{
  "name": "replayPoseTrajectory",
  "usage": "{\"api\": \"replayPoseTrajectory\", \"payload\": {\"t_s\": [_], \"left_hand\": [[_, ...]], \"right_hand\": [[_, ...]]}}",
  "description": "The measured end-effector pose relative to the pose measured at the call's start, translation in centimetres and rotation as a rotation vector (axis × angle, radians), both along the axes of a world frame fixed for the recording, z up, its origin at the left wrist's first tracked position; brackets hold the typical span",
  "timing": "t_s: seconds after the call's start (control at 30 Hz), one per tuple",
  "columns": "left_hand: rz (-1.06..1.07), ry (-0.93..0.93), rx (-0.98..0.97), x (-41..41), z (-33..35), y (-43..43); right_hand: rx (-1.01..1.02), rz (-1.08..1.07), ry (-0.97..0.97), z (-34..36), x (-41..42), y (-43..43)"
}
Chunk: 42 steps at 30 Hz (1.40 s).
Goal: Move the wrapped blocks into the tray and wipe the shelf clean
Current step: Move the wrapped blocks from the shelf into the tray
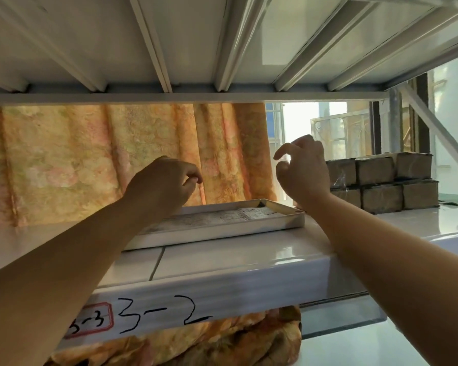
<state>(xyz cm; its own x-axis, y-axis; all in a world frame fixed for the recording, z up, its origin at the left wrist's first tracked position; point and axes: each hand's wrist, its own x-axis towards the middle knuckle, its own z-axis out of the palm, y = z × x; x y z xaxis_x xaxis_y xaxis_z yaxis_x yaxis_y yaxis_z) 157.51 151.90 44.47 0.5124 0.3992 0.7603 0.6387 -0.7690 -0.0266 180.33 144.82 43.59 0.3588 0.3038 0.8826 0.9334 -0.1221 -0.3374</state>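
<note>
Curtain: pleated orange floral curtain (111, 159), 9 to 12 o'clock.
Window: white-framed window (296, 122), bright daylight, 2 o'clock.
Overhead: white ribbed metal deck (196, 40), 12 o'clock.
Bracing: pale diagonal strut (439, 136), 3 o'clock.

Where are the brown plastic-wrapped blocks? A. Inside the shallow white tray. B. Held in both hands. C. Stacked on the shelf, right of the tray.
C: the brown plastic-wrapped blocks sit stacked in two rows on the glossy white shelf, right of the shallow white tray, which holds none.
</note>
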Motion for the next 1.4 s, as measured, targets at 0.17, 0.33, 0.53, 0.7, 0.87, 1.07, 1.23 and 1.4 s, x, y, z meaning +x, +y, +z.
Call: {"api": "replayPoseTrajectory", "payload": {"t_s": [0.17,0.33,0.53,0.7,0.87,1.07,1.23,1.4], "left_hand": [[0.044,0.024,-0.077,4.7,0.4,-2.5],[0.124,-0.017,-0.14,10.8,0.9,-5.1],[0.072,-0.062,-0.177,19.2,2.7,-8.6],[0.14,-0.015,-0.195,25.2,2.6,-9.0],[0.258,-0.041,-0.371,28.1,3.0,-9.0],[0.34,-0.016,-0.53,29.8,3.5,-9.8],[0.349,0.001,-0.682,31.3,4.4,-10.8],[0.341,-0.05,-0.719,31.7,4.2,-10.0]], "right_hand": [[-0.164,0.196,0.044,-0.1,-0.1,0.1],[-0.145,0.202,-0.031,1.4,1.4,-1.8],[-0.114,0.2,-0.163,3.2,8.9,-7.3],[-0.15,0.288,-0.079,3.0,16.4,-8.5],[-0.306,0.227,-0.098,1.8,20.7,-8.1],[-0.403,0.145,-0.324,-0.6,21.6,-8.4],[-0.385,0.154,-0.348,-1.1,21.4,-8.2],[-0.402,0.174,-0.325,-1.3,21.5,-8.1]]}}
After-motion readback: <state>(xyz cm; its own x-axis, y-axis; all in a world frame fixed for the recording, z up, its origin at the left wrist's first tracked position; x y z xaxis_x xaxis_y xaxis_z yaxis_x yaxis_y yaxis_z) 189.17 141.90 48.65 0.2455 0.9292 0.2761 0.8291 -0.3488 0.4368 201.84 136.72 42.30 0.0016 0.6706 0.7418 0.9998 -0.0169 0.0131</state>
